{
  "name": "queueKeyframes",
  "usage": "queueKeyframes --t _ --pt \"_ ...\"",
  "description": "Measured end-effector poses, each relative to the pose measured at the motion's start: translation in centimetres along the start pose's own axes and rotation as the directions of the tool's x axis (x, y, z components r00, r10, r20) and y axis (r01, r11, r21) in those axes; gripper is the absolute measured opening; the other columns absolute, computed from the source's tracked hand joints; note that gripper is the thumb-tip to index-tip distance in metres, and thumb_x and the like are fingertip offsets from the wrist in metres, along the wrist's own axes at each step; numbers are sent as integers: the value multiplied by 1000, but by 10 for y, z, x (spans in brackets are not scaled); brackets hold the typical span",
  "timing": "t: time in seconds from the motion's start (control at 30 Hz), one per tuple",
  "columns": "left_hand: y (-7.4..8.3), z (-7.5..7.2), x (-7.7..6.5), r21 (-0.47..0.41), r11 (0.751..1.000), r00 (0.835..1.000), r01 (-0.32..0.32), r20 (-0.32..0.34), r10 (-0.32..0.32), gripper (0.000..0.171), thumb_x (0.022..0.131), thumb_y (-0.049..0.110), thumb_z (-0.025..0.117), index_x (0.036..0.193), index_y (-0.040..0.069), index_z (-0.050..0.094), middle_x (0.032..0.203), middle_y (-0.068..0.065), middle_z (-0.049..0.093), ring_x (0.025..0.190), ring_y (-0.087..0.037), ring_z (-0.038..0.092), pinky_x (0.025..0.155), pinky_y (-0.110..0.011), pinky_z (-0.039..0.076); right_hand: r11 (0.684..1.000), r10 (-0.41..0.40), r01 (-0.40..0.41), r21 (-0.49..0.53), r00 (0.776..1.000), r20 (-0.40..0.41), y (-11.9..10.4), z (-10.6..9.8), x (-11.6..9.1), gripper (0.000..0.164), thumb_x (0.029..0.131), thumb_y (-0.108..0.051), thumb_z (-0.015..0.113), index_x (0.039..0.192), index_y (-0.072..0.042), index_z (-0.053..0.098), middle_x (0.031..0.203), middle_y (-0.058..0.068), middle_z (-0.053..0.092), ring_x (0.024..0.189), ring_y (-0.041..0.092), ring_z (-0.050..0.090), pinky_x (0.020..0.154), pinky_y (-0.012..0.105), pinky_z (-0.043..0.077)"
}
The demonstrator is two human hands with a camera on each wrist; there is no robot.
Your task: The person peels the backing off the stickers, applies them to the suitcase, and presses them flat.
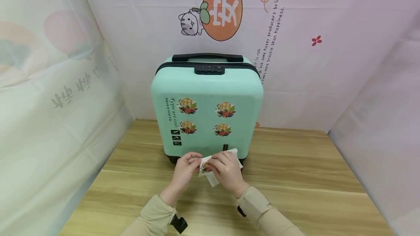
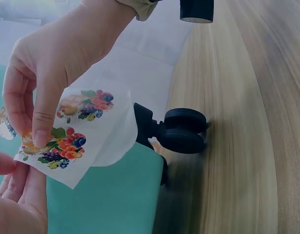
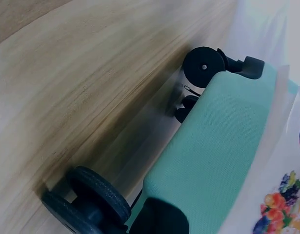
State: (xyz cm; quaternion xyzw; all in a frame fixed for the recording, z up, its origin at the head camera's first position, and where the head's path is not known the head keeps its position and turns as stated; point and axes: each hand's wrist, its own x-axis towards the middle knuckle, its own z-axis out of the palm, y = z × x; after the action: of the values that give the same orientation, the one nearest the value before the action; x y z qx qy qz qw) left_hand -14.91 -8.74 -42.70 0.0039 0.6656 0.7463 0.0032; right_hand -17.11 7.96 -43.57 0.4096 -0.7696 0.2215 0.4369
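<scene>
A white sticker sheet (image 1: 213, 181) printed with fruit clusters is held between both hands, in front of the suitcase's lower edge. My left hand (image 1: 186, 170) pinches the sheet's left edge. Fingers of my right hand (image 1: 228, 170) hold the sheet from the other side. In the left wrist view the right thumb (image 2: 42, 124) presses on a fruit sticker (image 2: 67, 146), with another printed behind it. Part of the sheet (image 3: 267, 200) shows in the right wrist view, without any hand. A mint-green suitcase (image 1: 205, 86) stands upright, several round fruit stickers (image 1: 225, 110) on its front.
The suitcase stands on a wood-grain table (image 1: 295, 177). It has a black top handle (image 1: 207, 57), a lock (image 1: 209, 69) and black wheels (image 2: 184, 130). Printed cloth (image 1: 131, 28) hangs behind and along both sides.
</scene>
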Motion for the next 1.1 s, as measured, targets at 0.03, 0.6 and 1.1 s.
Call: queueKeyframes --t 0.03,0.6,1.1 --pt "0 0 0 -4 1000 1000 0 0 0 22 91 -3 52 108 -16 53 99 -24 69 79 -10 66 73 -25 55 1000 13 -13 5 1000 15 -1 0 0 19 66 -12 84 80 -11 70 82 0 64 77 15 60 70 27 50" --pt "5 3 -4 39 999 1000 -26 -15 27 20 92 1 54 106 -14 55 71 1 64 65 -7 54 63 -21 48 966 225 -243 90 958 178 -8 -1 2 22 71 -7 82 83 -14 64 84 -4 61 76 9 54 62 20 46" --pt "7 -2 -1 113 993 999 -34 -35 38 19 92 2 55 106 -12 58 89 -17 69 71 -9 59 62 -20 49 941 225 -272 204 948 226 -10 -2 4 21 74 -3 79 82 -13 64 83 -3 60 75 10 58 65 20 50"
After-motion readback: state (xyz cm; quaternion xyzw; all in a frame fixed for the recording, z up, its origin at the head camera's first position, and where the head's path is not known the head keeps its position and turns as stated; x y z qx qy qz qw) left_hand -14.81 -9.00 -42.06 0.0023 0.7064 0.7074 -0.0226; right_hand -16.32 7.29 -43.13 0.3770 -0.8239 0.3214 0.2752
